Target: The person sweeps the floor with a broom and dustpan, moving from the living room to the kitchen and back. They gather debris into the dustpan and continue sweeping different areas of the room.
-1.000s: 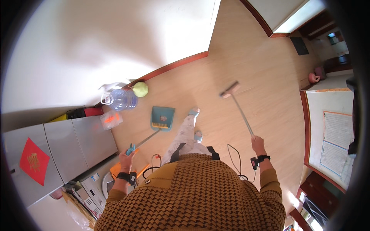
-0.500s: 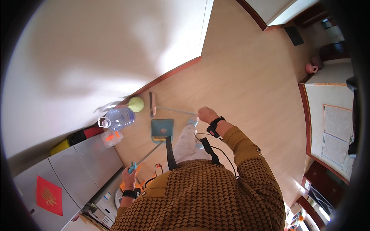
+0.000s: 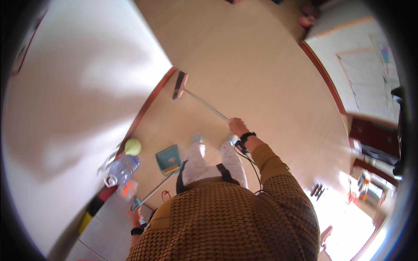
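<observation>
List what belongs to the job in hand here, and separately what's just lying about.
In use:
long-handled broom, in the right hand
blue long-handled dustpan, in the left hand

Lying about:
clear plastic jug
pale green round object
clear plastic container with orange patches

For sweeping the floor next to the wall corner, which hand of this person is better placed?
Probably the right hand: it holds the broom, whose head is near the wall corner. The left hand holds the handle of the dustpan, which is nearer the feet.
</observation>
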Tool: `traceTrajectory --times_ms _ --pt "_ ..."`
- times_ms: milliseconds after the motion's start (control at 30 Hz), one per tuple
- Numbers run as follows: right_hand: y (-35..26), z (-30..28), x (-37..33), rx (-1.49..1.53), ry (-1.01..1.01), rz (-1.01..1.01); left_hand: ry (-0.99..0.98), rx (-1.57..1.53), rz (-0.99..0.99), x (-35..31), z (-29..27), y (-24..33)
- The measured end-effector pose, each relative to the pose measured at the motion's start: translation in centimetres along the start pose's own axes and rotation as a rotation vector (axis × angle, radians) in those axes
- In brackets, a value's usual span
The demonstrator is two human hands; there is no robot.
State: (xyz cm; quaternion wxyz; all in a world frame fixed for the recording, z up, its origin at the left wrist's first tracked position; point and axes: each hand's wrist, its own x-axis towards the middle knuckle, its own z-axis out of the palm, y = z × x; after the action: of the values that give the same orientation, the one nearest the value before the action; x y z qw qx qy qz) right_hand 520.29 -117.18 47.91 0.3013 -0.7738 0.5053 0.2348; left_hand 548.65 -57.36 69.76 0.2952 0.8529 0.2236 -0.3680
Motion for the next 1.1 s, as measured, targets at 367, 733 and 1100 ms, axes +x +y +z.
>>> traceTrajectory --times_ms 367,733,1100 --pt "32.3 0.7 -11.2 -0.417 0.171 -0.094 -0.007 0.196 0.243 -6.4 7.7 8.8" --pt "47.5 -11.3 -20.2 -0.013 0.263 0.629 0.139 0.324 0.510 -7.0 14.4 11.5" --pt "41.0 -19.0 -12.2 0.696 0.228 0.512 0.078 0.447 0.809 -9.2 26.8 26.2"
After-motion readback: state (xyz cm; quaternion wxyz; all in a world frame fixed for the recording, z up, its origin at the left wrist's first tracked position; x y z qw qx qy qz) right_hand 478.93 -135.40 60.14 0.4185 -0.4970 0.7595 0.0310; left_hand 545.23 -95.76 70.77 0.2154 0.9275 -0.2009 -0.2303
